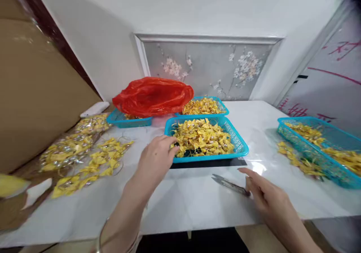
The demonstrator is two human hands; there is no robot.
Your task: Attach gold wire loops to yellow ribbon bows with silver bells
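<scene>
My left hand [156, 159] reaches into the middle blue basket [239, 144], fingers curled onto the yellow folded pieces [201, 140] at its near-left corner. My right hand [263, 192] lies spread, touching the thread snips [230, 185] near the tabletop's front edge.

table [197, 204]: white, glossy | on it: four blue baskets [239, 147] of yellow pieces | loose yellow piles [93, 162] at left | snips [231, 185] near front edge

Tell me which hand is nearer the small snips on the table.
Right. The right hand lies beside the snips, at their handle end; the left hand is farther away, at the near teal basket.
</scene>
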